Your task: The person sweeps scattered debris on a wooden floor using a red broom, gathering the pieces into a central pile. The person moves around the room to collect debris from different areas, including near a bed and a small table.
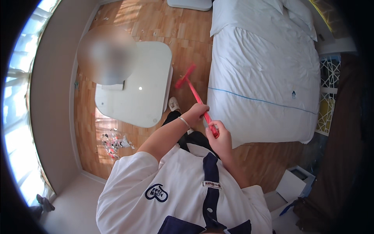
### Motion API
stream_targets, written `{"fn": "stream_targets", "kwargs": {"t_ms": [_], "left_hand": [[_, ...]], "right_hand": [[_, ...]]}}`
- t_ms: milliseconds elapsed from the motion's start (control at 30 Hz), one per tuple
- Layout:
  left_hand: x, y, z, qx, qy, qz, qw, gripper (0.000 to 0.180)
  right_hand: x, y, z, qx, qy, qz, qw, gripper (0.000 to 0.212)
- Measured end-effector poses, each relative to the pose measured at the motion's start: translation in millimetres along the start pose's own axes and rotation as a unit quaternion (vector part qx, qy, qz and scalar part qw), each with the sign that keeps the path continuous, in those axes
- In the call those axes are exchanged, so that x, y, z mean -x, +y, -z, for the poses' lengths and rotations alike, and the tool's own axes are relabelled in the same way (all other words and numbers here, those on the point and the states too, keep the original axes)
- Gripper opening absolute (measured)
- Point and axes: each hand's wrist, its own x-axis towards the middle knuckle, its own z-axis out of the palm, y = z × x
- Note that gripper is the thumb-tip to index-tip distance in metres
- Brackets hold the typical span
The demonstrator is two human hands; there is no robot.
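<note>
Both my hands are closed around the handle of a red broom (195,93), which slants away from me toward the floor between the table and the bed. My left hand (196,112), with a bracelet on its wrist, grips the handle farther along. Close to the near end of the handle sits my right hand (219,136). The red crosswise head of the broom is slightly smeared, so its bristles are hard to make out. A pile of litter (113,144), with white, red and dark scraps, lies on the wooden floor to the left.
A white table (146,105) with rounded corners stands at left. A bed with white covers (265,78) fills the right. Small scraps dot the far wooden floor (150,25). A white open cabinet or box (292,183) is at lower right, beside a brown curtain (346,117).
</note>
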Motion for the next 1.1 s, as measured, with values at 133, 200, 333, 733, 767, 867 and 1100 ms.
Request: {"fn": "stream_targets", "kwargs": {"t_ms": [133,200,333,733,767,867,1100], "left_hand": [[-9.9,33.6,26.5,-0.103,-0.033,0.041,0.993,0.021],[-23.1,48.1,37.8,-0.172,-0.034,0.045,0.983,0.024],[-56.6,68.4,57.5,-0.261,-0.016,0.017,0.965,0.024],[-82.7,100.8,48.9,-0.135,0.039,-0.051,0.989,0.020],[-83.5,90.6,39.9,-0.137,0.065,-0.054,0.987,0.020],[-67.0,87.0,-1.7,0.221,-0.033,0.045,0.974,0.015],[-137.6,108.9,-9.5,0.206,-0.007,0.114,0.972,0.009]], "right_hand": [[-34.4,-26.4,-22.8,-0.017,-0.005,-0.018,1.000,0.016],[-52.0,-24.6,-35.4,-0.031,0.014,-0.019,0.999,0.015],[-81.8,-2.7,-61.5,-0.043,0.055,-0.012,0.997,0.015],[-110.3,-18.3,-53.9,-0.054,0.076,-0.025,0.995,0.011],[-108.4,-18.1,-46.4,-0.061,0.084,-0.014,0.994,0.011],[-114.8,-30.8,-16.6,-0.121,0.079,-0.109,0.984,0.013],[-186.7,-15.5,-5.8,-0.107,0.049,-0.067,0.991,0.016]]}}
